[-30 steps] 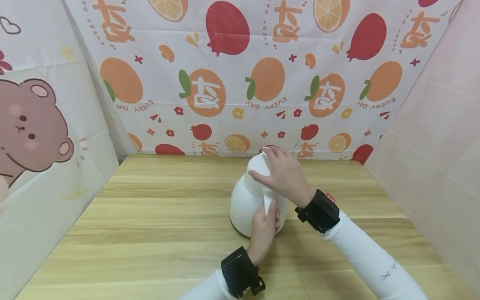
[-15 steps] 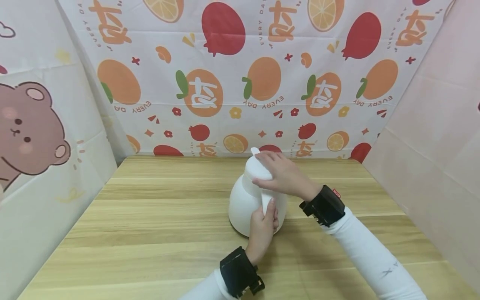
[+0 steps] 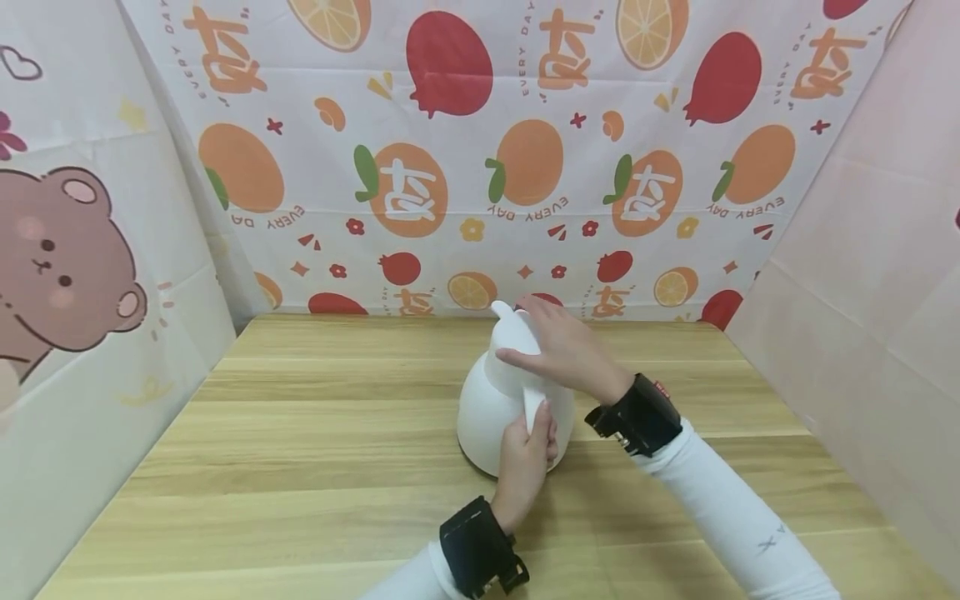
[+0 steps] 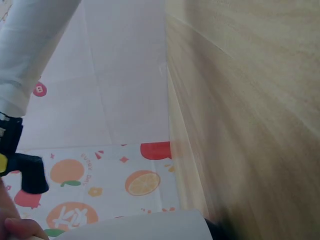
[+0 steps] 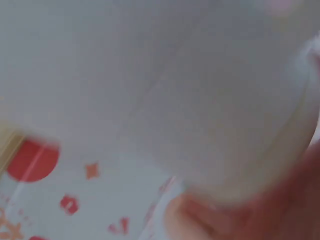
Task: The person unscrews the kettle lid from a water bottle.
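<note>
A white thermal jug (image 3: 480, 408) stands upright on the wooden table, right of the middle in the head view. My left hand (image 3: 525, 450) grips its handle (image 3: 532, 402) on the near side, thumb along the top. On the jug's lid (image 3: 516, 335) my right hand (image 3: 566, 346) holds from above, thumb on the near side and fingers over the far side. A small white tab (image 3: 501, 310) sticks out at the lid's far left edge. In the right wrist view the blurred white jug (image 5: 150, 90) fills most of the picture, with fingers (image 5: 190, 220) below it.
The wooden table (image 3: 300, 467) spreads around the jug. Behind it hangs a fruit-print cloth (image 3: 465, 183). A cloth with a bear (image 3: 67, 258) closes the left side, and a plain pale cloth (image 3: 862, 275) the right.
The lid's white tab has swung leftward, away from the right fingertips. The right hand flattened over the lid, then closed round it again. The left hand and the jug body stay in place.
</note>
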Action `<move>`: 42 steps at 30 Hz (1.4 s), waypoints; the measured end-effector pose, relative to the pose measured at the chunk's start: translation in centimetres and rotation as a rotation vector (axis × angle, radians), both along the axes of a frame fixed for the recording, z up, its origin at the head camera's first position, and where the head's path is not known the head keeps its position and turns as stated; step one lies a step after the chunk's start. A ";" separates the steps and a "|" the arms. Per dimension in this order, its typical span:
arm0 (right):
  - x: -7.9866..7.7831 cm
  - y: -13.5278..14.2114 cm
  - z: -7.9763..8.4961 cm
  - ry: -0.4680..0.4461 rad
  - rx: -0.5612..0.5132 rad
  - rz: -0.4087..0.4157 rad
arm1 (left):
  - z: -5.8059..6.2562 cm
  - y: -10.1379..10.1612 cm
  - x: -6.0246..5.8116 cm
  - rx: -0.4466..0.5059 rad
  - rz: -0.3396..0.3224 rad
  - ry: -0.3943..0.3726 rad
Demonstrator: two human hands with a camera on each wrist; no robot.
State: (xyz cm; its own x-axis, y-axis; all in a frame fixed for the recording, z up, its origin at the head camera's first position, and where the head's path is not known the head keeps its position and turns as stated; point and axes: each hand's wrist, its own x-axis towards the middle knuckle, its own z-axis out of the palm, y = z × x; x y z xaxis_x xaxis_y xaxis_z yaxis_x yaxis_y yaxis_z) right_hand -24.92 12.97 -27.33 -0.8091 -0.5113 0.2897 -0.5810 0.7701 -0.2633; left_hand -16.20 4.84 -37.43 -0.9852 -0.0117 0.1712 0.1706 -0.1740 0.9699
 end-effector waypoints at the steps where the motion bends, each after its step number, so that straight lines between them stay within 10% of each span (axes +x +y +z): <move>1: 0.3 -0.4 -0.1 0.029 0.003 -0.049 | 0.0 0.0 0.0 -0.003 -0.001 -0.004; 10: 1.1 -1.8 -1.1 0.200 0.025 -0.150 | 0.1 -0.1 0.0 -0.002 -0.003 -0.011; 27: -2.1 1.4 -0.6 -0.005 -0.017 0.260 | 0.3 -0.5 -0.2 -0.015 -0.010 0.005; 42: 0.3 -1.5 -0.9 0.329 0.039 0.064 | 0.4 -0.4 -0.1 0.003 -0.002 -0.017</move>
State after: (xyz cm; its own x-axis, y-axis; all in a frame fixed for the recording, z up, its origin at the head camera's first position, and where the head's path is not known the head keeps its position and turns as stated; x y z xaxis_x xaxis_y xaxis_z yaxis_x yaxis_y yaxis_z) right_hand -24.58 11.45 -28.23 -0.6412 -0.5743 0.5089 -0.6778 0.7348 -0.0248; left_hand -16.30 4.45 -37.04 -0.9880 -0.0102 0.1543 0.1536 -0.1770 0.9721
